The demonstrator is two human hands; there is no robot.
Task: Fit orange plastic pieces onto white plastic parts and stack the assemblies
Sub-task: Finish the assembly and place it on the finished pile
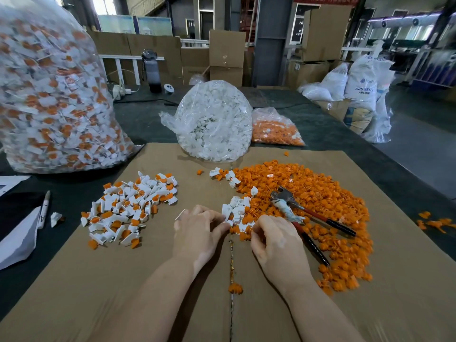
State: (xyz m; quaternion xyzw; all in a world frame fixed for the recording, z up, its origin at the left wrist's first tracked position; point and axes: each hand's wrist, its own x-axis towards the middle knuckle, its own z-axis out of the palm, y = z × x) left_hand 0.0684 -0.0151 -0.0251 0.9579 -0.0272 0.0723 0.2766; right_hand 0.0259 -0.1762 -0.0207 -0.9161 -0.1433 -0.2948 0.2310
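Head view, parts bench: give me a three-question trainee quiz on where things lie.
1. True or false: the pliers lie on the loose orange pieces.
2. The bag of white parts stands: A) at the cardboard sheet's far edge, B) on the floor, C) beside the marker.
3. Which pile lies to the left of the left hand?

Key: 1 true. 2 A. 3 The finished assemblies, white with orange; the right hand works by the orange pile.
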